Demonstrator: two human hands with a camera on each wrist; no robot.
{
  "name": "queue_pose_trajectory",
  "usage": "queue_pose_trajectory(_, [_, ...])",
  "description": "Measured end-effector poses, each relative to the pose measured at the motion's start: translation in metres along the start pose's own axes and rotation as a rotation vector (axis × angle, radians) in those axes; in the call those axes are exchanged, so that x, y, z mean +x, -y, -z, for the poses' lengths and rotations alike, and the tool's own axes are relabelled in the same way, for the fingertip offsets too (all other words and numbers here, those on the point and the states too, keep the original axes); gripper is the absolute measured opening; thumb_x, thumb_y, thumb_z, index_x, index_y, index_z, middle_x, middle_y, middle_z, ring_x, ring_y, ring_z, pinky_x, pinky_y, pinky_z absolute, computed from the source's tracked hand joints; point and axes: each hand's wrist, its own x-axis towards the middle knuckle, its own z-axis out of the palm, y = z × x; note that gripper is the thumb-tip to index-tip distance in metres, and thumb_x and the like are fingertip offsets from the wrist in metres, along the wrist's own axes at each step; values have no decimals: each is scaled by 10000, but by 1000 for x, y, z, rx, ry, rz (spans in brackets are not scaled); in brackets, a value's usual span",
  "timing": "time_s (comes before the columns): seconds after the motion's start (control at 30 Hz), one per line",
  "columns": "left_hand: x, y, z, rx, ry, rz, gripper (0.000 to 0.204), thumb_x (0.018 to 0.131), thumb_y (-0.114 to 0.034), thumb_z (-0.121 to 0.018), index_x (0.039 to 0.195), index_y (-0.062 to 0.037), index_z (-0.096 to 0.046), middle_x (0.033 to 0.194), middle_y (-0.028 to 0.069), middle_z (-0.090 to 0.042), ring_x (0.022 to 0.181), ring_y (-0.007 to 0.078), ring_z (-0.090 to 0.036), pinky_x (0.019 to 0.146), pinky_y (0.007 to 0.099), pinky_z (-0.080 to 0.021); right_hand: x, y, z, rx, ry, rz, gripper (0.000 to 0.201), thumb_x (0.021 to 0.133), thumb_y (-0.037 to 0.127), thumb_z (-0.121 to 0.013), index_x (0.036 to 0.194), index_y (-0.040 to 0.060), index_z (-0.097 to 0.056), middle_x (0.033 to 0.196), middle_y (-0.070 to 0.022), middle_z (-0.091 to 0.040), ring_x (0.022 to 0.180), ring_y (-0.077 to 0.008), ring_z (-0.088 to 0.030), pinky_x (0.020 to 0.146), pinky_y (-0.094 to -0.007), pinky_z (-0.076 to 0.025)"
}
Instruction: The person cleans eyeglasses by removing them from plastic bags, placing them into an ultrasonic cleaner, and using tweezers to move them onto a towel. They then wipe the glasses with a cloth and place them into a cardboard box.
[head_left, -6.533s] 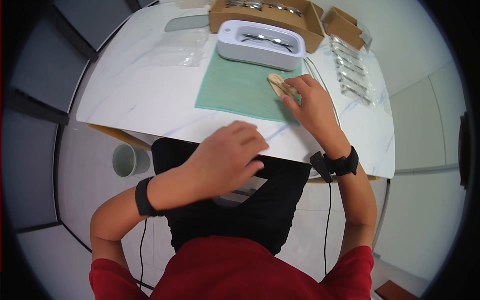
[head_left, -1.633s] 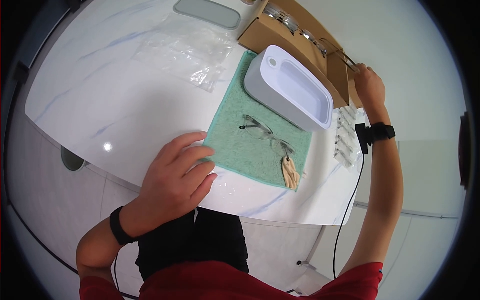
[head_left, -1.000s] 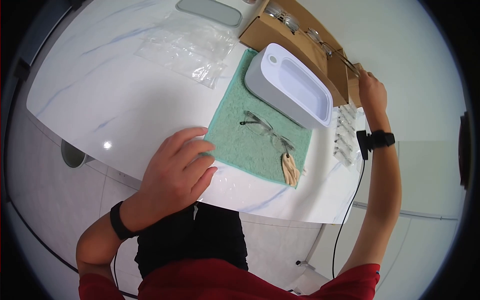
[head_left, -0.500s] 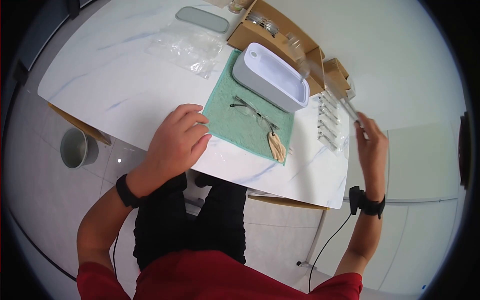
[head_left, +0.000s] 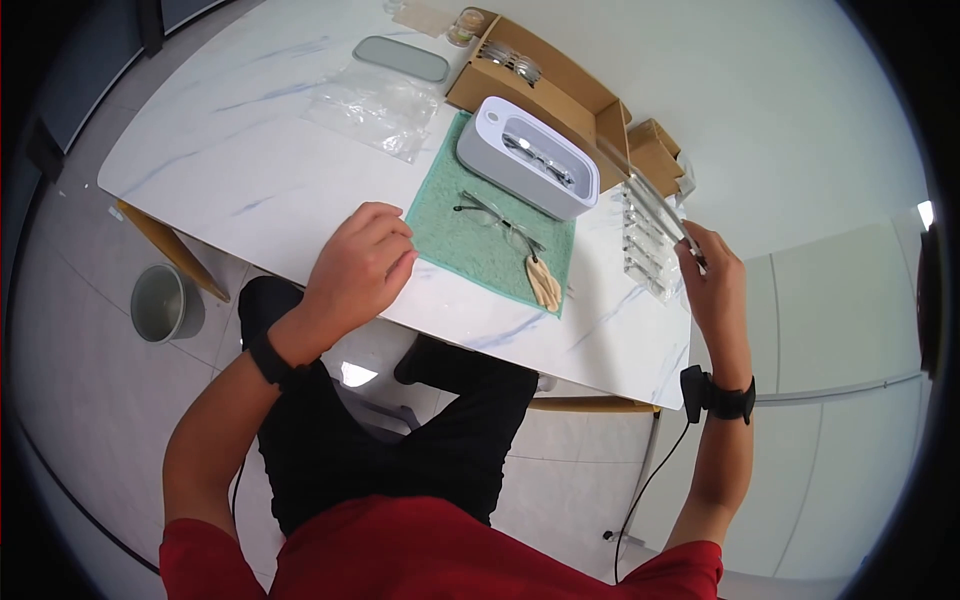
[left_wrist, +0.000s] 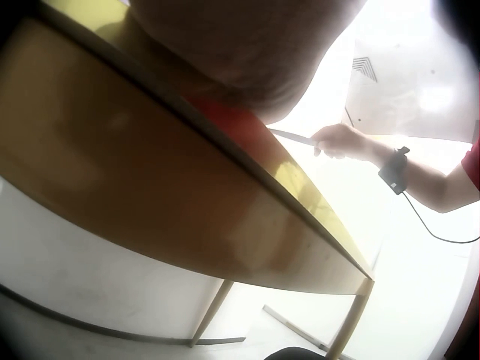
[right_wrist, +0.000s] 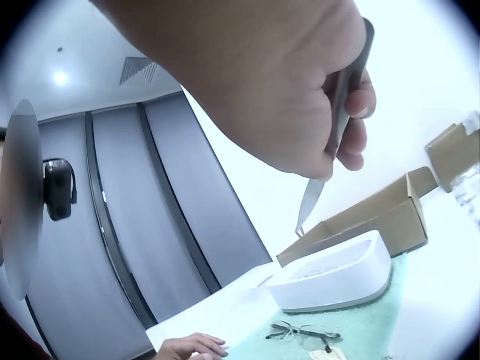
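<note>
My right hand [head_left: 712, 275] grips long metal tweezers [head_left: 655, 205] in the air beyond the table's right part. Their thin tip [right_wrist: 299, 229] shows in the right wrist view, with nothing in it. A pair of glasses [head_left: 538, 158] lies in the tub of the white ultrasonic cleaner [head_left: 510, 175]. In front of it, a second pair of glasses [head_left: 500, 222] rests on the green towel [head_left: 445, 225], a crumpled beige piece [head_left: 543, 284] by its right end. My left hand [head_left: 358, 262] rests at the table's front edge, fingers relaxed beside the towel, holding nothing.
Behind the cleaner stands an open cardboard box [head_left: 540, 95] with glasses [head_left: 510, 62] at its left end. Wrapped glasses [head_left: 648, 245] line the right side. Clear plastic bags [head_left: 375, 110] and a grey lid [head_left: 402, 58] lie left. A bin [head_left: 166, 305] is on the floor.
Glasses from the box's right part, carried on the tweezers half a second ago, now lie in the cleaner's tub. My right hand has come back toward me; my left hand has barely moved.
</note>
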Motion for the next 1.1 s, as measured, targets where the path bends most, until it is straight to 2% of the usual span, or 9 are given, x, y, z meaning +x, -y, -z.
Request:
queue_pose_trajectory(0.2, [0, -2, -1, -9, 5, 22, 80, 811, 15, -727, 876, -3, -685, 1007, 107, -696, 1134, 336, -636, 893, 417, -545, -17, -6, -18, 163, -104, -119, 318, 974, 51, -644, 1286, -11, -633, 1053, -174, -705, 766, -226, -668, 698, -336, -540])
queue_pose_trajectory(0.37, [2, -3, -1, 1, 10, 2, 70, 818, 8, -721, 874, -3, -681, 1003, 109, -691, 1121, 338, -634, 895, 418, -543, -55, -40, -77, 386, -130, -468, 337, 1013, 45, -589, 1337, -45, -587, 1045, -114, -672, 726, -140, -676, 544, -268, -569])
queue_pose_trajectory(0.5, [3, -3, -2, 23, 4, -11, 69, 819, 1, -715, 872, -7, -672, 987, 107, -680, 1096, 340, -632, 882, 418, -544, -80, -40, -113, 383, -111, -672, 364, 1007, 47, -567, 1353, -65, -560, 1062, -161, -655, 709, -180, -706, 551, -298, -594])
queue_pose_trajectory(0.57, [3, -4, -3, 32, 14, -14, 74, 818, 5, -712, 878, -6, -670, 987, 108, -679, 1091, 345, -635, 877, 421, -547, -90, -59, -145, 111, -103, -582, 388, 993, 49, -564, 1361, -75, -549, 1072, -179, -652, 683, -194, -702, 535, -304, -584])
queue_pose_trajectory(0.6, [3, -4, -3, 39, 16, -16, 77, 818, 6, -712, 881, -5, -670, 987, 108, -679, 1089, 347, -637, 876, 422, -548, -95, -58, -151, 86, -81, -610, 379, 945, 107, -619, 1289, -51, -594, 1151, -292, -630, 918, -469, -683, 814, -505, -581])
queue_pose_trajectory(0.87, [7, -8, -2, 63, 37, -18, 155, 812, 42, -712, 957, -8, -685, 1022, 130, -689, 1077, 360, -651, 904, 426, -546, -61, -32, -164, -124, 10, -497, 256, 906, 186, -685, 1073, -8, -676, 1036, -221, -675, 909, -418, -692, 780, -512, -571])
queue_pose_trajectory(0.97, [10, -8, -2, 55, 49, 15, 186, 821, -4, -726, 1001, -18, -680, 1050, 135, -671, 1106, 368, -622, 927, 438, -531, -61, -32, -164, 33, -77, -465, 310, 895, 243, -721, 1094, 7, -699, 1012, -194, -675, 895, -390, -692, 764, -491, -563])
queue_pose_trajectory(1.0, [8, -2, -2, 26, 101, 70, 283, 836, -26, -721, 1117, -17, -683, 1126, 160, -664, 1146, 383, -598, 979, 440, -507, -64, -35, -167, 154, -143, -473, 371, 908, 320, -744, 1123, 18, -725, 969, -173, -693, 861, -343, -697, 750, -440, -554])
queue_pose_trajectory(1.1, [35, -1, 3, 70, 138, 84, 389, 853, -38, -694, 1240, -22, -661, 1190, 182, -649, 1186, 390, -570, 1028, 445, -477, -74, -55, -183, 468, -250, -609, 402, 953, 368, -716, 1135, 10, -739, 937, -171, -717, 837, -312, -698, 761, -398, -547])
